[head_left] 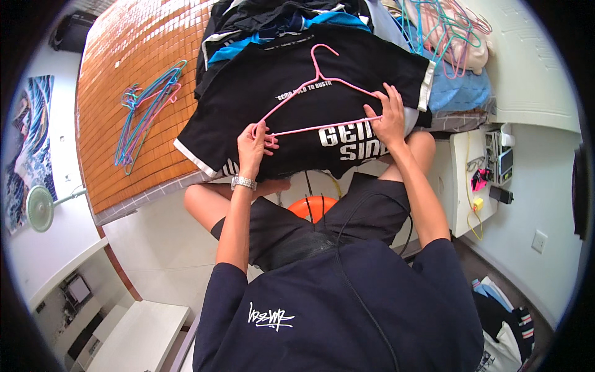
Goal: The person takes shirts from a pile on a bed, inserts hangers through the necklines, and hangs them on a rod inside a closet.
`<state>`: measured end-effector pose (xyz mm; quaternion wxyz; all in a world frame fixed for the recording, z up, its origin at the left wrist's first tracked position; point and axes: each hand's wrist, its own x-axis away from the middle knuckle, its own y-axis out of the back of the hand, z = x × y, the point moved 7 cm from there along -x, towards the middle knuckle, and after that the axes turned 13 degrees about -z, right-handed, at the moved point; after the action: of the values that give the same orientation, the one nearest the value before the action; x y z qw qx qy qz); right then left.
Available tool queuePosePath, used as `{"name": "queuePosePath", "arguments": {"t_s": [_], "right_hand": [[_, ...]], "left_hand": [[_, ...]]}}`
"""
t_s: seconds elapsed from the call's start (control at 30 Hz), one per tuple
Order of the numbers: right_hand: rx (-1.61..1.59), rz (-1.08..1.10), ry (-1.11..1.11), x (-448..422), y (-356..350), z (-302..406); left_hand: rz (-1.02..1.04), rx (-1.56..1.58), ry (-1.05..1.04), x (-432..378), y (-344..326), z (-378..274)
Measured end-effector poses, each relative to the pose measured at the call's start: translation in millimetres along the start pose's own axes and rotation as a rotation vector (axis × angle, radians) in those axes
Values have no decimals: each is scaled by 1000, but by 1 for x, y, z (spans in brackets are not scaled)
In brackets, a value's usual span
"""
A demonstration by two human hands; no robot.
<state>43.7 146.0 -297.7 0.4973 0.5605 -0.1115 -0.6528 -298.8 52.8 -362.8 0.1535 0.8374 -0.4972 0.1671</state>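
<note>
A pink clothes hanger (320, 126) is held over a black T-shirt (241, 102), its hook pointing away from me. My left hand (253, 148) grips the hanger's left end, with a metal-band watch on that wrist. At the other end, my right hand (389, 116) has its fingers and thumb around the right corner. The T-shirt lies spread at the bed's edge, with white sleeve hems and white lettering on its front. Its lower part hangs toward my knees. Part of the lettering is hidden behind my right hand.
Several blue, pink and purple hangers (144, 116) lie on the bamboo mat (104, 153) to the left. Behind the T-shirt is a pile of dark clothes (288, 11). More hangers (446, 32) rest at the back right. An orange stool (312, 208) is below me; a small white table (460, 186) stands right.
</note>
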Motion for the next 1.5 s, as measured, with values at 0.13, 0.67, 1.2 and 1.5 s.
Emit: {"name": "queuePosePath", "arguments": {"t_s": [0.13, 0.67, 1.2, 1.5], "right_hand": [[3, -27, -3, 2, -1, 1], [-147, 294, 75, 6, 10, -6], [-303, 144, -472, -41, 38, -49], [-147, -8, -508, -130, 55, -67]], "left_hand": [[-25, 7, -14, -2, 1, 0], [-112, -288, -166, 7, 27, -12], [119, -303, -147, -29, 1, -71], [-173, -453, -267, -110, -49, -137]]}}
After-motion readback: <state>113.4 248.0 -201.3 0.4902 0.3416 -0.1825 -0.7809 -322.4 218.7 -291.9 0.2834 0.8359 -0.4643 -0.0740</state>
